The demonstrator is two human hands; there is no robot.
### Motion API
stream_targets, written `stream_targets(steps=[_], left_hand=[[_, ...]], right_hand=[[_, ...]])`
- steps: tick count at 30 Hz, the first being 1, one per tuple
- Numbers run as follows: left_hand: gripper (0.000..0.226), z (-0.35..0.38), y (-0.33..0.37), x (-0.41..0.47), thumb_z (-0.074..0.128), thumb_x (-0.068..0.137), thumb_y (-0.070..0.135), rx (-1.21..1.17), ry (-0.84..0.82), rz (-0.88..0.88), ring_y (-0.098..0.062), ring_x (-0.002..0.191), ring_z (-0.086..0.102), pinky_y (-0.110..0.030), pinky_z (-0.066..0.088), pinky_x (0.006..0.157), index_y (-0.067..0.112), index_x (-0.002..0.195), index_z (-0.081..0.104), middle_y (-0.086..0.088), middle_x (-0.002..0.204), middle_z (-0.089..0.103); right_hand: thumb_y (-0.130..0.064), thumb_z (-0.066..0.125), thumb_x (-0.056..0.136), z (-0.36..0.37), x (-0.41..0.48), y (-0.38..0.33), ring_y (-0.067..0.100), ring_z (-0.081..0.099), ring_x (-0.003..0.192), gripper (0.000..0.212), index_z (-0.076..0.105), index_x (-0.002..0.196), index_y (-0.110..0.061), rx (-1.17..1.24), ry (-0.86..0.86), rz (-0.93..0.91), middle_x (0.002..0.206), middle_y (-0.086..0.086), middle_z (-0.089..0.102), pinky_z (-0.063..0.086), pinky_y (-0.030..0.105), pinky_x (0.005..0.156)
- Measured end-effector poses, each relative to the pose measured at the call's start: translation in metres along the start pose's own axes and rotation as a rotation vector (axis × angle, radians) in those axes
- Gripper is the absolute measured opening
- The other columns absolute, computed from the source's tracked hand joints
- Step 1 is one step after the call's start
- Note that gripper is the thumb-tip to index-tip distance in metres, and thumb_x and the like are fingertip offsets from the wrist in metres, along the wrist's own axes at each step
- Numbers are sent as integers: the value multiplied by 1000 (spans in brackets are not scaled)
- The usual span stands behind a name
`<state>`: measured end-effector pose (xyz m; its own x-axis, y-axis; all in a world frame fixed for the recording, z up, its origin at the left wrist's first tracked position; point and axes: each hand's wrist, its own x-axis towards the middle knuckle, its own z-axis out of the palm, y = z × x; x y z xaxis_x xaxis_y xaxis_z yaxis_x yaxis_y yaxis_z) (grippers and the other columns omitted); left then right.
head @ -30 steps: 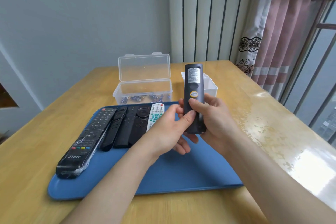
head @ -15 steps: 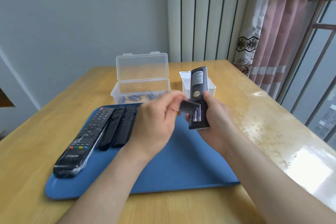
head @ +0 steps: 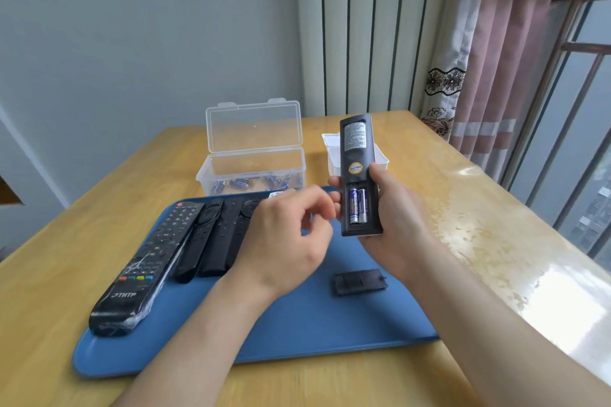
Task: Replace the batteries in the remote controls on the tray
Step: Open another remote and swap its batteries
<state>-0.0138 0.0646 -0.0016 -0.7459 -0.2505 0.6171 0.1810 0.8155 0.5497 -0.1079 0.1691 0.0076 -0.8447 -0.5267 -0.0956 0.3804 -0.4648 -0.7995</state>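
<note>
Right hand [head: 396,228] grips the remote [head: 358,155] at centre frame, batteries [head: 357,206] now exposed; the just-removed cover [head: 359,281] lies on the tray [head: 297,324] below; left hand [head: 287,238] hangs released, free for extraction.

Centre frame: the right hand [head: 396,225] grips a black plastic remote [head: 357,155] upright, back open — two blue batteries [head: 357,206] showing. The left hand [head: 287,238] hovers beside, loosely curled. A small black cover [head: 359,281] lies lower centre on the blue tray [head: 297,327].
</note>
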Motion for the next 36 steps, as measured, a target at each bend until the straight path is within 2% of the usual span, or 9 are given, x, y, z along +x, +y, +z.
stream_targets(steps=[2,5,11,14,17,24,27,29,36], left_hand=[[9,2,3,1,59,75,11,-29,75,23,-4,71,53,-17,39,58,18,80,60,18,79,64],[20,5,3,0,63,75,12,41,13,110,-8,87,52,-15,38,69,18,92,56,9,91,60],[37,1,-1,0,71,74,14,111,-95,159,-6,91,49,-9,36,76,19,105,51,20,92,49],[43,-2,0,3,72,76,15,165,-133,226,-12,94,54,-21,44,82,18,114,52,10,103,58],[46,-3,2,4,70,75,17,227,-138,266,-18,90,57,-33,49,82,16,118,55,4,100,61],[38,-1,1,3,59,72,19,293,-70,320,-18,74,58,-25,46,71,10,108,65,4,85,63],[35,1,-2,3,56,73,20,313,-48,346,-20,74,62,-30,50,71,8,103,68,2,86,68],[36,3,-2,3,57,74,19,333,-32,364,-22,73,64,-34,51,69,6,105,69,0,85,69],[27,9,-5,-1,60,77,10,343,73,438,-24,79,70,-32,51,75,3,101,71,-5,88,73]], right_hand=[[-26,40,103,1,-2,3,22,62,60,32,62,104,-2,-35,-24,-5,79,13,69,53,33,59],[-25,42,102,3,-3,7,22,60,59,31,61,90,-4,-76,-65,-6,66,9,65,50,34,62],[-20,46,100,4,-4,9,27,56,60,24,55,82,-7,-126,-46,-18,64,9,59,47,37,63],[-21,44,101,4,-5,8,24,55,58,22,54,85,-8,-141,-77,-23,59,5,60,44,40,70],[-18,43,101,4,-5,8,20,55,51,17,53,89,-11,-146,-86,-32,56,4,58,44,40,70],[-20,37,103,3,-3,13,21,55,54,19,55,104,-14,-162,-98,-37,63,10,58,41,37,65],[-20,36,103,3,-1,14,24,54,60,20,55,106,-13,-163,-93,-33,77,15,55,43,36,65],[-20,36,103,2,0,13,23,54,59,20,55,106,-14,-178,-74,-38,77,15,54,43,35,63],[-20,35,104,4,-2,10,28,55,78,31,59,99,-2,-179,-4,-23,87,21,61,46,36,69]])
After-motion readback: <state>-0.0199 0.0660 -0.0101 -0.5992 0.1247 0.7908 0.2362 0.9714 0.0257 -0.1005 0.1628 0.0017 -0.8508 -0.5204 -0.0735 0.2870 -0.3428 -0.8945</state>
